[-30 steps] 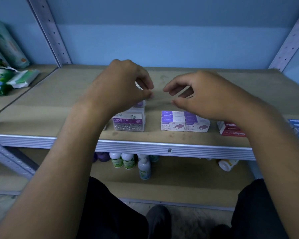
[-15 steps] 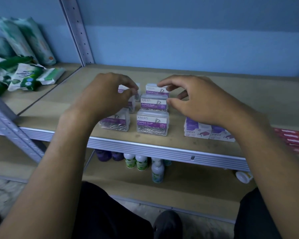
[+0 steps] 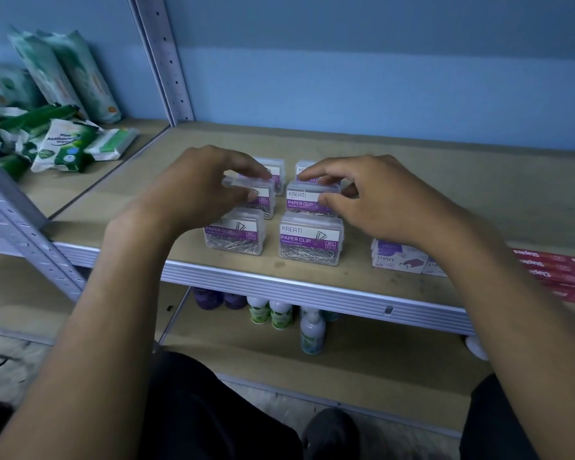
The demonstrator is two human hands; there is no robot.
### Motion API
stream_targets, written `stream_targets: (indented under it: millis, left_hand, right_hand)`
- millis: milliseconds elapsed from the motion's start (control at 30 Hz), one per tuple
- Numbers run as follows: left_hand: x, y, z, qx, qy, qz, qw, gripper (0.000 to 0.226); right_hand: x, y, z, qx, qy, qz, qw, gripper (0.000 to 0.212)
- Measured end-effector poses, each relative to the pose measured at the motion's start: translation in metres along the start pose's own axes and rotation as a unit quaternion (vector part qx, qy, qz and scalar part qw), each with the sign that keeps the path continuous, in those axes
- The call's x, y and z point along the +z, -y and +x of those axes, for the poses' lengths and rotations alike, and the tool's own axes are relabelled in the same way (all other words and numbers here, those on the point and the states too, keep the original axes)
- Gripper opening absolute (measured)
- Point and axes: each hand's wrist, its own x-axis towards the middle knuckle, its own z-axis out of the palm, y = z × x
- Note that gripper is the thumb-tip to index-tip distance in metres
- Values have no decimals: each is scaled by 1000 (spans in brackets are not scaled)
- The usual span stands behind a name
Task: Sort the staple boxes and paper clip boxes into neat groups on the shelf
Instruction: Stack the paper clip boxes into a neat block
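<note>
Several clear paper clip boxes with purple labels stand in two columns on the wooden shelf [image 3: 429, 194]. My left hand [image 3: 196, 194] grips the middle box of the left column [image 3: 268, 203] between thumb and fingers. Across from it, my right hand [image 3: 379, 200] pinches the middle box of the right column [image 3: 299, 200] at its lid. The two front boxes [image 3: 234, 235] [image 3: 309, 240] stand free near the shelf edge. To the right lie white and purple staple boxes [image 3: 395, 258], partly hidden by my right forearm, and red staple boxes [image 3: 558, 273] at the far right.
Green and white wipe packs [image 3: 63, 144] are piled on the neighbouring shelf to the left, beyond a metal upright [image 3: 163, 58]. Small bottles [image 3: 279, 315] stand on the lower shelf under the aluminium front rail [image 3: 279, 287]. A blue wall closes the back.
The view has swung left, bringing the paper clip boxes to the centre. Both hands have come down from above the shelf onto the middle pair of boxes.
</note>
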Motion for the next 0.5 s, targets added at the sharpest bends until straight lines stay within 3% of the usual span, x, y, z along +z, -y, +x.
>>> stream_targets:
  millis: [500]
  left_hand:
    - [-6, 4, -3, 19, 7, -40, 999, 31]
  right_hand:
    - [1, 5, -2, 1, -23, 5, 1000, 36]
